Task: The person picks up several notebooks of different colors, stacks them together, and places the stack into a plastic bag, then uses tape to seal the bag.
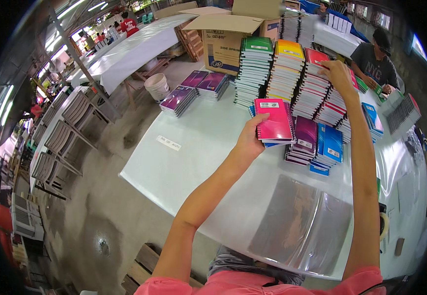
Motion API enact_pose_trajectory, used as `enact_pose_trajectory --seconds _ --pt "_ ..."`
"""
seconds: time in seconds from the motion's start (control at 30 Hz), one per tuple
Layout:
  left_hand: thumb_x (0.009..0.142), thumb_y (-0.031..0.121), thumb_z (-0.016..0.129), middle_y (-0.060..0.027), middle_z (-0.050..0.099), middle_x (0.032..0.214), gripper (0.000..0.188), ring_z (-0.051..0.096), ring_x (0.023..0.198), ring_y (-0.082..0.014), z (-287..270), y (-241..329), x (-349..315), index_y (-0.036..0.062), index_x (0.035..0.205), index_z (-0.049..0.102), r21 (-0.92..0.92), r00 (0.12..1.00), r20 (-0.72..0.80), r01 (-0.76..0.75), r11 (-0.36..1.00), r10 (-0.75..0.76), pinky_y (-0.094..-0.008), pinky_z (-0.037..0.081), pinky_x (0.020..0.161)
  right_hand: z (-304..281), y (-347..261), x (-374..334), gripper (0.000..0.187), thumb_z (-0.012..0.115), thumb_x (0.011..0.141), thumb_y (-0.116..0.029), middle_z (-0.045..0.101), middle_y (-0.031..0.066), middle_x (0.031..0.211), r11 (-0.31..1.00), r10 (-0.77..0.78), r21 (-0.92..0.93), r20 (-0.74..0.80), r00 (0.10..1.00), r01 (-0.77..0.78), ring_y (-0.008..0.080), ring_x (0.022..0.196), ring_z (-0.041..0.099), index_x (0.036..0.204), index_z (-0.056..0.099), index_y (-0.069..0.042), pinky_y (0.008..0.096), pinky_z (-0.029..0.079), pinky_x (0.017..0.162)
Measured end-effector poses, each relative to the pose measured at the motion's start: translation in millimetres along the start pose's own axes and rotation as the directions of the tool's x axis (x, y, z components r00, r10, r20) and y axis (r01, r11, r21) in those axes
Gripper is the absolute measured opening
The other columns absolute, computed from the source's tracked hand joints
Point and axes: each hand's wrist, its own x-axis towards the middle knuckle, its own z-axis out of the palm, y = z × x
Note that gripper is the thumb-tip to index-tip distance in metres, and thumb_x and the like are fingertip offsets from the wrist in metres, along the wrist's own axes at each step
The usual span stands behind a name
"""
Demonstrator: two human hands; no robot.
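My left hand (249, 138) is closed around a small pile of spiral notebooks, with a pink notebook (277, 123) on top and a blue edge showing underneath. Farther back, my right hand (339, 77) has its fingers on the top red notebook (314, 57) of a tall stack, gripping it at its right edge. Left of that stand a yellow-topped stack (288, 71) and a green-topped stack (253, 69). Just right of the held pile are a purple notebook stack (304, 135) and a blue notebook stack (329, 142).
Purple notebook piles (179, 100) lie at the table's far left, before an open cardboard box (223, 48). Clear plastic sheets (297, 228) cover the near side of the white table (174, 162). A co-worker (378, 64) handles green notebooks at far right. A white bucket (157, 87) and chairs (66, 137) stand left.
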Motion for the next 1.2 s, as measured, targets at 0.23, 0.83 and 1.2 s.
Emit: enact_pose_trajectory --seconds 0.23,0.83,1.2 --pt "0.090 0.031 0.062 -0.0092 0.061 0.118 0.042 0.059 0.108 -0.0238 19.2 -15.4 1.1 0.0070 0.123 0.052 -0.075 0.986 0.164 0.009 0.997 0.003 -0.0428 0.048 0.094 -35.5 -47.0 -62.3 0.028 0.059 0.084 -0.004 0.069 0.0119 0.101 0.965 -0.251 -0.112 -0.643 0.723 0.235 0.0278 0.091 0.066 0.111 0.063 -0.007 0.0355 0.053 0.076" --pt "0.079 0.007 0.067 -0.0166 0.061 0.117 0.045 0.061 0.105 -0.0315 -13.3 15.4 2.0 0.0013 0.121 0.051 0.049 0.998 0.024 -0.066 0.997 0.065 -0.0502 0.049 0.094 34.4 -86.5 27.2 0.023 0.068 0.079 -0.021 0.068 0.0115 0.092 0.998 -0.034 0.057 -0.041 0.999 0.036 0.0270 0.104 0.059 0.099 0.069 -0.011 0.0416 0.044 0.093" --pt "0.083 0.012 0.065 -0.0167 0.061 0.118 0.043 0.060 0.107 -0.0313 -9.1 3.8 6.2 0.0009 0.122 0.051 0.010 0.997 0.076 0.002 1.000 -0.003 -0.0497 0.047 0.095 27.6 -70.5 21.1 0.013 0.070 0.076 -0.020 0.068 0.0119 0.084 0.995 -0.081 0.046 -0.225 0.971 0.094 0.0291 0.082 0.065 0.085 0.071 -0.011 0.0444 0.049 0.074"
